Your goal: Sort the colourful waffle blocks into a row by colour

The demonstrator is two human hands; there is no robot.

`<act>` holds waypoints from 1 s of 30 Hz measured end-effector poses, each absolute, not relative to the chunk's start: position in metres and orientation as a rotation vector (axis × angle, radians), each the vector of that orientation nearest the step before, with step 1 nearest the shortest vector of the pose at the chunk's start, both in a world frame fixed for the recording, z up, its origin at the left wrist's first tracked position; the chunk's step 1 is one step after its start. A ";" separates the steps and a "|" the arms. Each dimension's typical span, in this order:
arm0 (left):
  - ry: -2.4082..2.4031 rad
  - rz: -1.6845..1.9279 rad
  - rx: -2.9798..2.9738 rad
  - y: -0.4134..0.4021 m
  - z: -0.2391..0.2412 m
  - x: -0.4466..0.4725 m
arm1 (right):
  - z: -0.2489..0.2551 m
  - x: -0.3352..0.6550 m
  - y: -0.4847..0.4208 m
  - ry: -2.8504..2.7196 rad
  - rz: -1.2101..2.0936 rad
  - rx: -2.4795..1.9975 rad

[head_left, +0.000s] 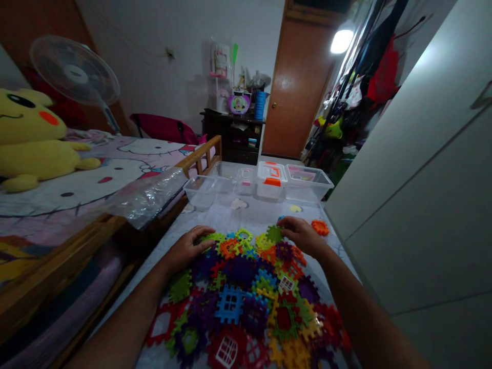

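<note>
A heap of colourful plastic interlocking building pieces point(240, 271) with toothed edges covers the near part of the table. My right hand point(302, 234) is at the heap's far right edge, its fingers closed on the rim of a green toothed piece point(274, 234). At the far left edge, my left hand point(189, 248) rests with thumb and fingers apart against yellow-green pieces point(215, 237). Among the pile lie a blue window-like piece point(229, 304) and a red piece with a white lattice point(226, 351). An orange piece point(320, 227) lies apart, to the right of my right hand.
Clear plastic boxes point(203, 192) stand along the table's far end, one with an orange-latched lid point(272, 182). A wooden bed rail point(200, 154) borders the left side, with a plastic sheet point(148, 197) hanging over it. A white cabinet point(418, 205) runs along the right.
</note>
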State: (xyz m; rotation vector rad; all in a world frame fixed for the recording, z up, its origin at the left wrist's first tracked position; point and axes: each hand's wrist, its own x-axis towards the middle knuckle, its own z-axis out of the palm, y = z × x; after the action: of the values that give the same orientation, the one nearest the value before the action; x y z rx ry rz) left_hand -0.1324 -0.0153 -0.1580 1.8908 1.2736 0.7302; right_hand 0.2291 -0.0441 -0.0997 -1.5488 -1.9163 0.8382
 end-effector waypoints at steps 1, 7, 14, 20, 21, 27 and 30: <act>1.276 0.734 1.870 -0.015 -0.158 -0.132 | -0.099 0.239 -0.049 -1.825 0.881 -1.540; 1.276 0.726 1.809 -0.015 -0.159 -0.132 | -0.111 0.288 -0.079 -1.513 0.923 -1.612; 1.283 0.728 1.749 -0.013 -0.161 -0.136 | -0.138 0.306 -0.086 -1.585 0.645 -1.824; 1.332 0.746 1.753 -0.014 -0.158 -0.135 | -0.150 0.304 -0.084 -1.681 0.527 -1.908; 1.337 0.748 1.746 -0.014 -0.157 -0.134 | -0.150 0.303 -0.084 -1.697 0.505 -1.921; 1.343 0.766 1.700 -0.015 -0.156 -0.135 | -0.147 0.303 -0.088 -1.792 0.499 -1.935; 1.352 0.779 1.676 -0.017 -0.155 -0.134 | -0.143 0.304 -0.092 -1.932 0.581 -1.878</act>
State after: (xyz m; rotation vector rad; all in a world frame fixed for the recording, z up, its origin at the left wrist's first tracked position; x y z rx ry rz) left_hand -0.1337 -0.0173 -0.1548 1.6760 1.3517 0.7789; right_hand 0.3037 -0.0919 -0.1431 -1.8777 -1.9323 0.5814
